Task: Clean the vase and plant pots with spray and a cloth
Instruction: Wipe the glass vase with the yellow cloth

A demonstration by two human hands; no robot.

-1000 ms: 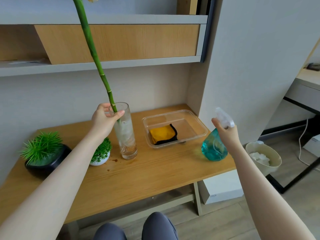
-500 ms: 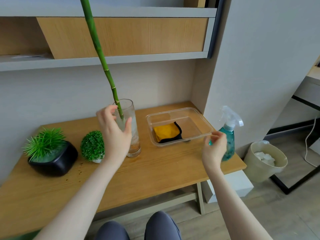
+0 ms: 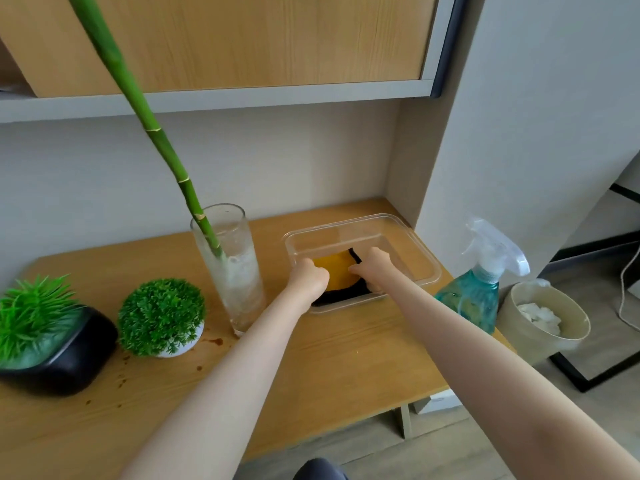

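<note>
Hands reach into the clear tub on the table: left hand and right hand, fingers curled, both grip the yellow cloth. Vase stands left, spray bottle right.

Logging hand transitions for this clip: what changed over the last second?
The left hand let go of the vase, the right hand left the spray bottle; both now grip the yellow cloth inside the clear container. Vase, bottle and plant pots stayed put.
</note>
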